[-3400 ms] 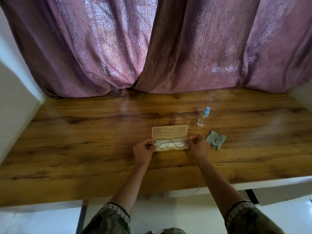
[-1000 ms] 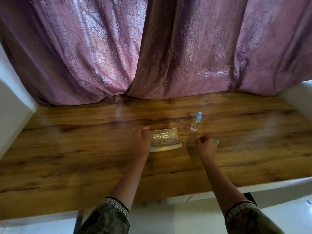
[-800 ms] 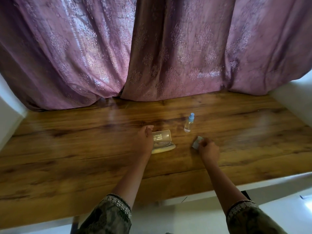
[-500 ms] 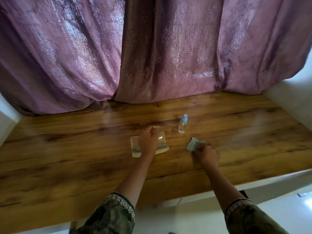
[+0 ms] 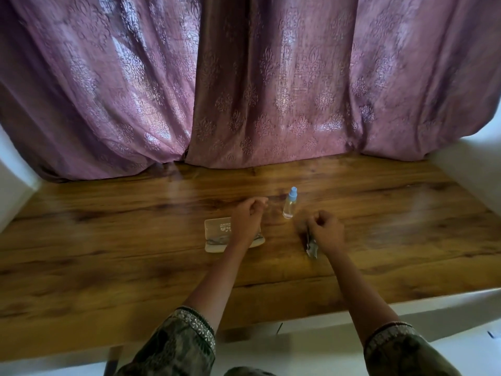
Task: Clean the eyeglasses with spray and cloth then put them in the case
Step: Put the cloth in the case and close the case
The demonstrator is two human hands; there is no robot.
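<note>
The eyeglass case [image 5: 219,234] lies on the wooden surface [image 5: 108,253], and the left hand [image 5: 248,222] is over its right part, so only the left part and the near edge show. The lid seems almost closed, and the eyeglasses [image 5: 217,241] show only faintly through the pale plastic. On the lid there is some small print, but it is too blurred to read. The left hand is loosely curled, fingers bent together; I cannot tell if it touches the case or holds anything. The spray bottle [image 5: 289,206], clear with a blue cap, stands upright between the two hands, a little farther from the person. The right hand [image 5: 325,232] is closed in a fist around the grey cloth [image 5: 311,246], whose end hangs out at the near side. Purple curtains [image 5: 244,90] hang behind the surface.
</note>
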